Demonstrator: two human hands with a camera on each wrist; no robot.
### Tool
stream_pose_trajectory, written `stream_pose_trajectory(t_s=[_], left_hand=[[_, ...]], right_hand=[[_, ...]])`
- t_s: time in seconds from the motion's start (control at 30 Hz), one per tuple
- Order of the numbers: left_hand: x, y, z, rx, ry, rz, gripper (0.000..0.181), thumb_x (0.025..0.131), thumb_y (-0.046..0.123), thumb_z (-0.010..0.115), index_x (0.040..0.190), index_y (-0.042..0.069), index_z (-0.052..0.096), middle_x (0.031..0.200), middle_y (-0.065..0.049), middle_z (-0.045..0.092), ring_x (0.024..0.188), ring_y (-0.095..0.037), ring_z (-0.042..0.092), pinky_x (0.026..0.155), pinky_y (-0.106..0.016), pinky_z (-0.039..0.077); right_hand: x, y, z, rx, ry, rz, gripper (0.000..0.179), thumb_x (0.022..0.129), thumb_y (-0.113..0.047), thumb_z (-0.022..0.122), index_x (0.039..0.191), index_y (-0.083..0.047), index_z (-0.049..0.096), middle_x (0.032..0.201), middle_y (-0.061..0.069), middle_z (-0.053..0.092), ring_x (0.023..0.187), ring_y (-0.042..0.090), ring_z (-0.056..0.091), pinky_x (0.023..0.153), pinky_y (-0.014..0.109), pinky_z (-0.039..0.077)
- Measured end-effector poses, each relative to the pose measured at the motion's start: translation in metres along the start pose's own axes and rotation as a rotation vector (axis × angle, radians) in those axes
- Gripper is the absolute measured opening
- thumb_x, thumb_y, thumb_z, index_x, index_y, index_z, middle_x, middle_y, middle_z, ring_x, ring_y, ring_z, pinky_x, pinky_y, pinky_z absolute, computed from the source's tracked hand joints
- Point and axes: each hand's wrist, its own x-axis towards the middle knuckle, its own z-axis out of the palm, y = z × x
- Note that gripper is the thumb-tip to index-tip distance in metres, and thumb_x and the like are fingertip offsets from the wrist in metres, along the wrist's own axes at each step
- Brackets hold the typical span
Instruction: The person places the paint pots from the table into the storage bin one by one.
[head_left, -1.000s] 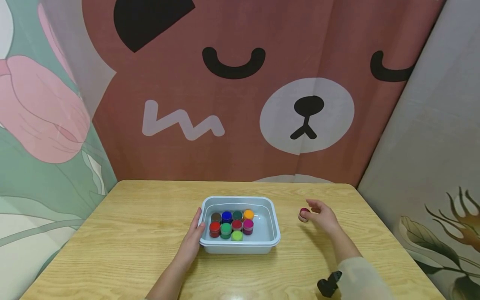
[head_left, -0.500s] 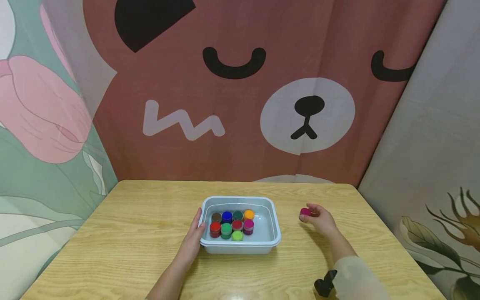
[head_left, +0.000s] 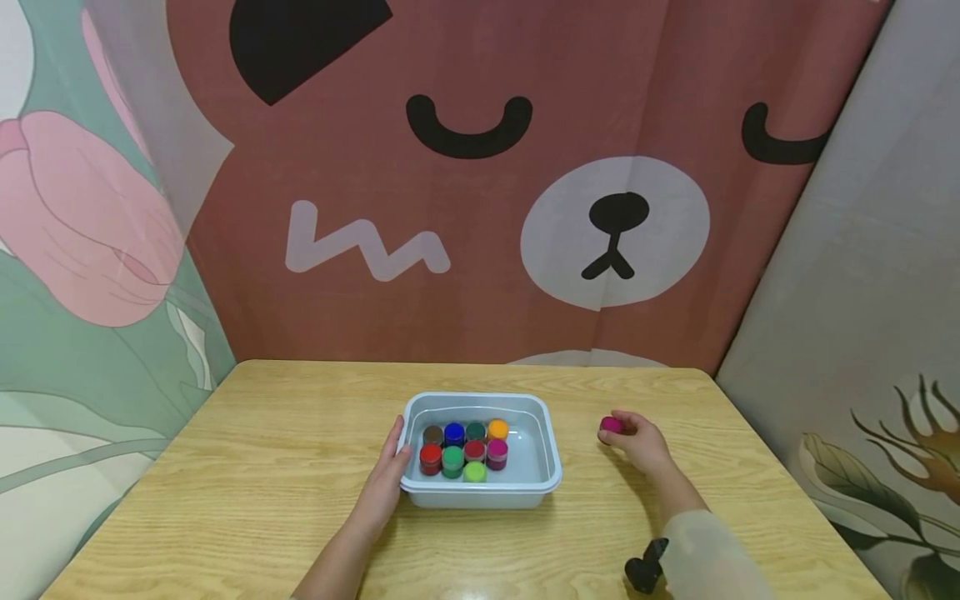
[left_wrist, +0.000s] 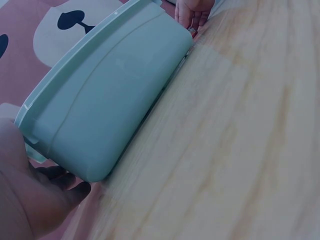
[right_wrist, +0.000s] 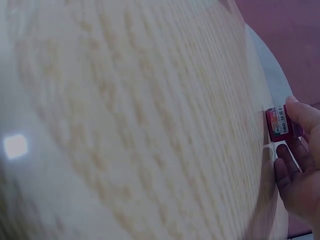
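Observation:
A pale blue plastic tub [head_left: 480,498] stands on the table, holding several small paint jars, among them an orange-lidded jar [head_left: 497,429] and a light green one [head_left: 474,472]. My left hand [head_left: 384,479] grips the tub's left end, thumb near the rim; in the left wrist view its fingers lie against the outer wall. To the right of the tub, my right hand [head_left: 643,444] pinches a magenta paint jar [head_left: 611,425] between thumb and fingers. In the right wrist view the jar's printed label [right_wrist: 278,121] shows, and its base is at or close to the tabletop.
The wooden table [head_left: 247,483] reaches back to a curtain [head_left: 360,317] printed with a bear face. A black device [head_left: 647,567] sits at the right wrist. Printed cloth also hangs at the left and right sides.
My right hand has closed its fingers round the magenta jar, whose lid now shows more fully. The hand and forearm have shifted slightly left. Left hand and tub have stayed put.

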Motion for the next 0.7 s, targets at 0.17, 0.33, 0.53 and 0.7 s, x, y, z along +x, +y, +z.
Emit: stream_pose_trajectory(t_s=[0.17, 0.33, 0.53, 0.7], left_hand=[[-0.001, 0.000, 0.000, 0.003, 0.001, 0.004, 0.059, 0.107, 0.031, 0.032, 0.159, 0.019, 0.009, 0.166, -0.012, 0.005, 0.152, -0.042, 0.000, 0.118, -0.068, 0.003], [-0.003, 0.003, 0.000, 0.004, -0.002, 0.004, 0.058, 0.107, 0.029, 0.032, 0.159, 0.020, 0.009, 0.166, -0.012, 0.005, 0.152, -0.041, 0.000, 0.118, -0.067, 0.002], [-0.003, 0.003, 0.000, 0.005, 0.004, 0.004, 0.058, 0.107, 0.030, 0.033, 0.159, 0.021, 0.010, 0.166, -0.012, 0.006, 0.152, -0.042, 0.001, 0.118, -0.068, 0.003], [-0.001, 0.000, 0.000, 0.008, 0.001, -0.005, 0.058, 0.107, 0.031, 0.032, 0.159, 0.021, 0.010, 0.166, -0.012, 0.005, 0.152, -0.041, 0.001, 0.118, -0.068, 0.003]], right_hand=[[0.001, 0.000, 0.001, 0.012, 0.016, 0.000, 0.059, 0.093, -0.024, 0.067, 0.140, 0.005, 0.046, 0.132, 0.029, 0.054, 0.120, 0.040, 0.053, 0.095, 0.040, 0.049], [0.000, -0.001, 0.002, 0.021, 0.031, -0.003, 0.057, 0.093, -0.022, 0.068, 0.139, 0.005, 0.048, 0.132, 0.029, 0.055, 0.120, 0.039, 0.053, 0.098, 0.041, 0.048], [-0.005, -0.010, -0.001, 0.058, 0.019, -0.001, 0.059, 0.094, -0.025, 0.067, 0.142, 0.001, 0.046, 0.137, 0.026, 0.053, 0.124, 0.037, 0.052, 0.102, 0.040, 0.046], [-0.007, -0.020, -0.003, 0.047, 0.007, -0.025, 0.062, 0.093, -0.031, 0.068, 0.143, -0.002, 0.046, 0.136, 0.022, 0.055, 0.122, 0.033, 0.053, 0.089, 0.027, 0.051]])
